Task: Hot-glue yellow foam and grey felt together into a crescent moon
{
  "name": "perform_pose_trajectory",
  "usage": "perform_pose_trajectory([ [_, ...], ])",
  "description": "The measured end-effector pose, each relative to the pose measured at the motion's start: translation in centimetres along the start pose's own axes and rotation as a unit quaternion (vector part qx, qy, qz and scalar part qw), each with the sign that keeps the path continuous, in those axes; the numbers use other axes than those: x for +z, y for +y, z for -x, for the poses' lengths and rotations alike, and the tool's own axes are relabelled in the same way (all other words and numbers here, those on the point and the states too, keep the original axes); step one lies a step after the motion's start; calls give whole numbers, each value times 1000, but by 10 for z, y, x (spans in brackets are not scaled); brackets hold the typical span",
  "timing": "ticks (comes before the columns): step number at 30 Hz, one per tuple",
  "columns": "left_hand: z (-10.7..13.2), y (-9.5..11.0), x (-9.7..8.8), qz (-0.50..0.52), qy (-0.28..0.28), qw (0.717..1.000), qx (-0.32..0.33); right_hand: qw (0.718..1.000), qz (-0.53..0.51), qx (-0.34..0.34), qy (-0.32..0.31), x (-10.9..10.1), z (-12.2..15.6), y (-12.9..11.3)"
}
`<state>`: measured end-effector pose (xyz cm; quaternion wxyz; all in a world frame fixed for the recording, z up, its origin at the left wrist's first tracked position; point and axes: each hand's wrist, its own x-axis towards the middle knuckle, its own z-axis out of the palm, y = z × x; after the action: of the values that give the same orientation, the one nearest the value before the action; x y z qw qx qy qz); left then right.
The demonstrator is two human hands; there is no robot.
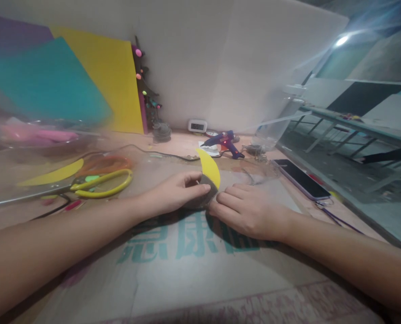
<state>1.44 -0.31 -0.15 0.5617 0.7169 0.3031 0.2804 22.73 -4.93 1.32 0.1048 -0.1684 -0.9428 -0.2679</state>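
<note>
In the middle of the work surface, my left hand [187,191] is closed on a dark grey rounded piece [200,201], its thumb lying over the top. A yellow crescent-shaped piece [210,167] stands up at the far side of the dark piece; how the two are joined is hidden. My right hand [244,209] has its fingers curled against the right edge of the dark piece, and its fingertips are mostly out of sight. Beyond the hands lies a dark blue glue gun [225,140] with a small red light.
Yellow-handled scissors [104,185], orange handles [107,164] and a yellow cut piece [55,173] lie left. A phone [300,179] rests near the right edge. A small digital clock [198,126] and coloured sheets [102,76] stand behind. Printed plastic [173,279] covers the surface.
</note>
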Motion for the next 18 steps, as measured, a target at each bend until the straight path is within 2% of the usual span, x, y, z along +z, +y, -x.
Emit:
perform_pose_trajectory([
  [4,1,-1,-1,-2,-17,1000,-1,1000,2,-20,8,-3,-2,-1],
  [8,0,-3,0,-49,-17,998,24,999,4,-48,21,-15,-5,3],
  [11,1,-2,2,-97,-18,994,35,998,-3,-43,43,-26,-6,9],
  [15,4,1,3,-133,-28,990,29,998,-39,11,37,-33,-2,15],
  [18,5,2,3,-135,-40,989,40,988,-90,124,34,-33,2,18],
])
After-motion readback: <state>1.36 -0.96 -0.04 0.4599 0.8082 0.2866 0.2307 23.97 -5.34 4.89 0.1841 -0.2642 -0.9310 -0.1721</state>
